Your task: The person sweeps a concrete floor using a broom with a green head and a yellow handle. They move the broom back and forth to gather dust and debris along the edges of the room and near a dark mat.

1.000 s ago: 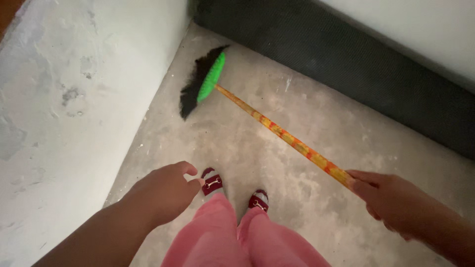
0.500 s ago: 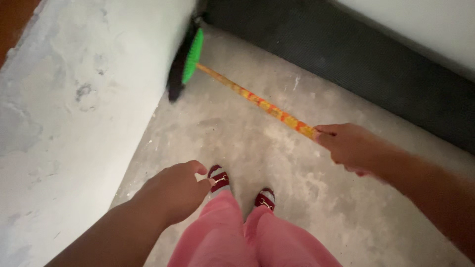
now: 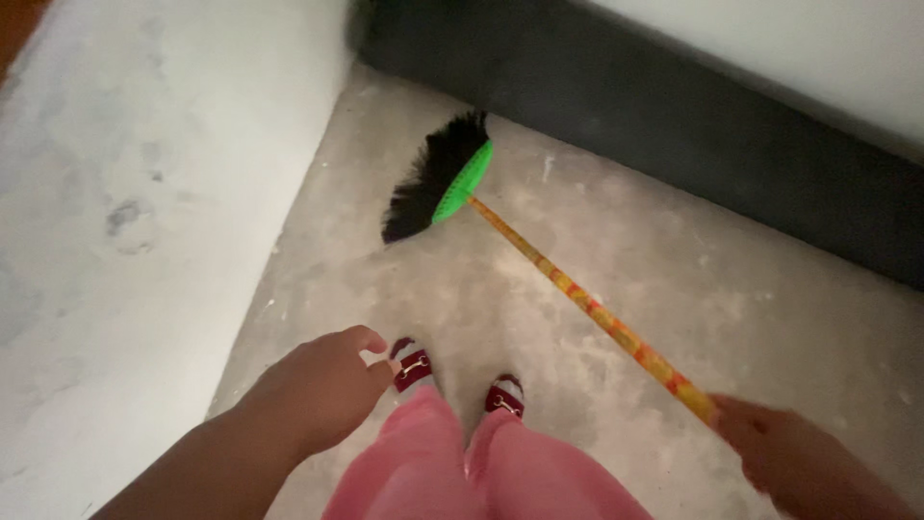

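- On the concrete floor (image 3: 577, 385), the broom (image 3: 452, 183) lies out in front, bristles near the dark wall base (image 3: 674, 106).
- Right hand (image 3: 789, 457) grips the handle's end.
- Left hand (image 3: 322, 385) hangs loosely curled, holding nothing.
- Judged: mid-sweep; drawing the bristles along calls for steady downward pressure.

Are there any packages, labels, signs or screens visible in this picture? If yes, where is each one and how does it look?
None in view: no package, label, sign or screen.
The only patterned thing is the broom handle, a long stick mottled yellow, orange and red, held by the right hand; it runs up to a green broom head with black bristles on the concrete floor.
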